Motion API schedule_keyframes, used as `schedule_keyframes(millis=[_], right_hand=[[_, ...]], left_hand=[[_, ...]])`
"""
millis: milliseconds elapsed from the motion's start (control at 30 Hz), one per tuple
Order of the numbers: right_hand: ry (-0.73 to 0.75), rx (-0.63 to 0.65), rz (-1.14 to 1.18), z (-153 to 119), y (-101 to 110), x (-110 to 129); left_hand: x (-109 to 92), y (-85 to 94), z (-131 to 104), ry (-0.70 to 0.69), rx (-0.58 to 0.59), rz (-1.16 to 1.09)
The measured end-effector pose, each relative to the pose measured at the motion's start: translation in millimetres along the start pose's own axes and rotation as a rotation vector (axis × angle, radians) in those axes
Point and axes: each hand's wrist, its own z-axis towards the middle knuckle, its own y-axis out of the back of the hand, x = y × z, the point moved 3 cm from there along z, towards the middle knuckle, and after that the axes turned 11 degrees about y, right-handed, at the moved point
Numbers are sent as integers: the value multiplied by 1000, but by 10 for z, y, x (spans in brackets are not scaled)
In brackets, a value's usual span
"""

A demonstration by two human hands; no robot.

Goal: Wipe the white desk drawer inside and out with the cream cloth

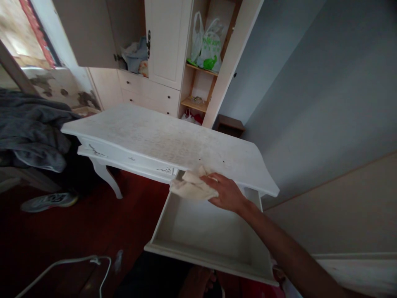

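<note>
Here, right hand [228, 192] outstretched, fingers [214, 177] gripping cloth [192, 187]

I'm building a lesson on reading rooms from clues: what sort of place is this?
Probably a room in a home, perhaps a bedroom: there is a tall wardrobe with bundled fabric inside, a white desk with an open drawer, and a shoe.

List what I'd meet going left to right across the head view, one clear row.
Dark grey fabric → curved white desk leg → blue-grey fabric bundle → cream cloth → right hand gripping that cloth.
</note>
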Motion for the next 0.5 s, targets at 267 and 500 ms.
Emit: schedule_keyframes(millis=[267,500], right_hand=[[-536,34,63,-1013,-457,-155],[-899,-107,27,-1383,-543,-357]], left_hand=[[90,129,46,-18,-19,73],[146,150,111,-82,-63,134]])
